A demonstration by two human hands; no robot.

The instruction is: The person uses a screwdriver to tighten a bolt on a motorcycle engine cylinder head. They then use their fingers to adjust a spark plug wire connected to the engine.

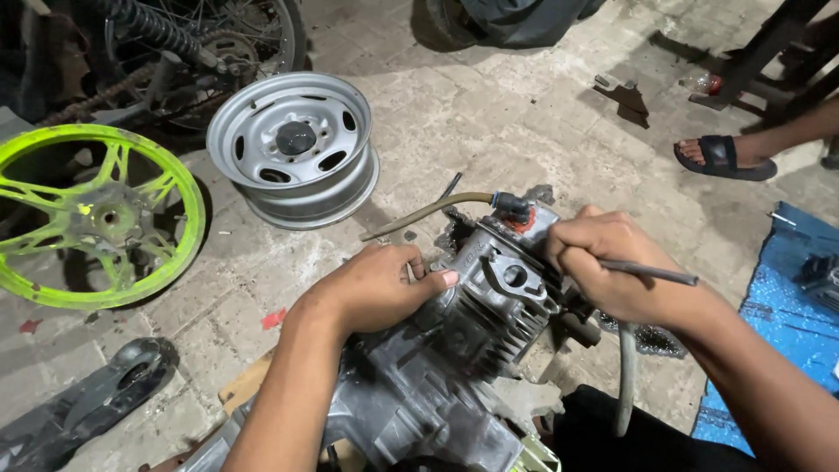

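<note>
A grey metal motorcycle engine (454,367) with a finned cylinder lies on the stone floor in front of me. My left hand (384,288) rests on the cylinder's left side, thumb pressed against the head. My right hand (612,262) is closed around a thin dark rod-like tool (651,273) at the right side of the cylinder head (511,275). An olive hose (428,212) runs from a black fitting on top of the head out to the left.
A silver steel wheel rim (293,149) and a neon-green spoked wheel (92,214) lie at left. A black plastic part (96,402) sits bottom left. A blue sheet (786,323) is at right. Another person's sandalled foot (721,157) stands upper right.
</note>
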